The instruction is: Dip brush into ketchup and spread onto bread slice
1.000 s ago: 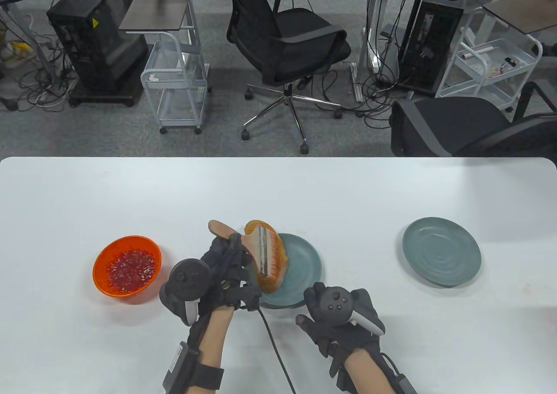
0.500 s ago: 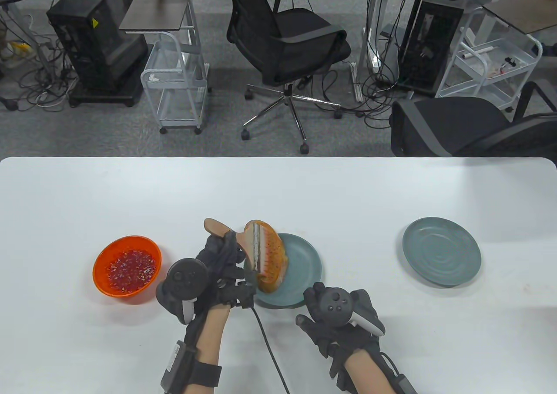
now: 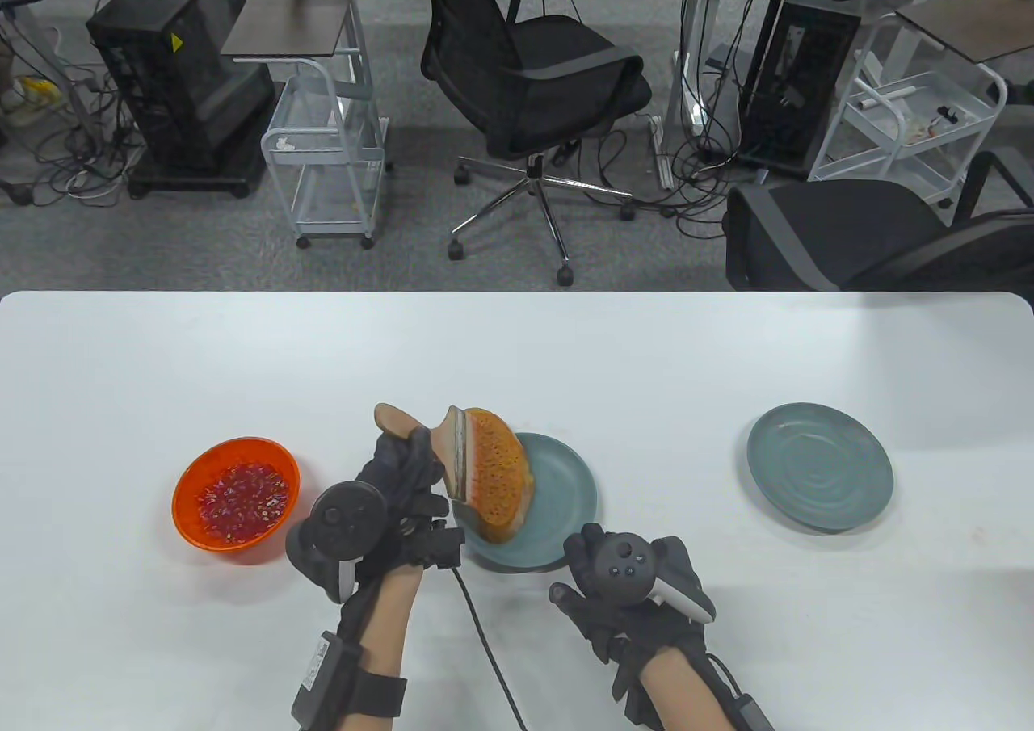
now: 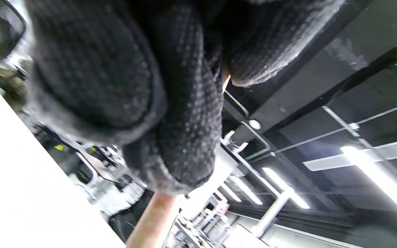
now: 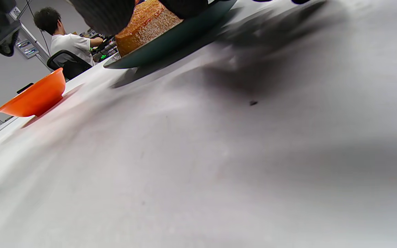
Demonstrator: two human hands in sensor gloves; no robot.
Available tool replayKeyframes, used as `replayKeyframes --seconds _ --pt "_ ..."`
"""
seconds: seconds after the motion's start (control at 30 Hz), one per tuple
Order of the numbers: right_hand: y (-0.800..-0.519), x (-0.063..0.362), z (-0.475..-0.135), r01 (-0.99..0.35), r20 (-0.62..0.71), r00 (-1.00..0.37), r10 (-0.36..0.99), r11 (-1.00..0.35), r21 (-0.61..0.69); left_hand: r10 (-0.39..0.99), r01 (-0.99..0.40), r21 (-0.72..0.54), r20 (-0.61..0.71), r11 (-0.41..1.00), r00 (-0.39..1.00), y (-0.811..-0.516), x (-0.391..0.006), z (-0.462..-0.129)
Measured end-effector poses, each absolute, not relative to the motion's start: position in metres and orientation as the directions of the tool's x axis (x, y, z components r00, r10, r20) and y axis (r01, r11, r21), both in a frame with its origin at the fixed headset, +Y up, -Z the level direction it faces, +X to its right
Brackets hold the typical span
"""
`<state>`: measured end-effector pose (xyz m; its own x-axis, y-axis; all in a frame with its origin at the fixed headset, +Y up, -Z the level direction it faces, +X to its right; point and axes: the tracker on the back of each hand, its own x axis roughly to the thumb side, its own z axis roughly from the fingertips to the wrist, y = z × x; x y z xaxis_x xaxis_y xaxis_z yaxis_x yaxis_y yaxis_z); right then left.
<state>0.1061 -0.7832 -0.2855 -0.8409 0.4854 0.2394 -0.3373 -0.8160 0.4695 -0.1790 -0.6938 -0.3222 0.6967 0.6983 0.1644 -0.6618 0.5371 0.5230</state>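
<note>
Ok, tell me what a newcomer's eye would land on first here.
Probably the orange-coated bread slice on the near teal plate at table centre, with the left hand holding a wide brush against its left edge. Next, the bright orange bowl of ketchup at the left.

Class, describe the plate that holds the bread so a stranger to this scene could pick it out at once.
On the white table lie two grey-green plates. The plate you want is the one near the table's middle, right of the orange bowl. Unlike the bare plate far to the right, it carries an orange-coated bread slice.
</note>
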Motion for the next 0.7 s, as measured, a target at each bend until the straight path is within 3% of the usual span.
replayKeyframes --seconds 0.17,0.4,0.57,0.7 --pt "-0.784 0.107 -0.285 -0.323 0.258 -0.845 0.469 -0.830 0.454 0.726 -0.691 0.448 0.126 0.567 0.677 -0.699 -0.162 -0.327" --pt "-0.784 0.106 -0.285 -0.324 0.250 -0.847 0.469 -0.829 0.455 0.716 -0.618 0.552 0.052 0.560 0.696 -0.691 -0.189 -0.318" --pt "-0.784 0.105 -0.285 -0.322 0.251 -0.848 0.467 -0.829 0.457 0.812 -0.739 0.456 0.057 0.496 0.581 -0.701 -0.178 -0.324" --pt "-0.784 0.107 -0.285 -0.333 0.249 -0.841 0.481 -0.822 0.463 0.792 -0.721 0.441 0.036 0.535 0.610 -0.706 -0.173 -0.328"
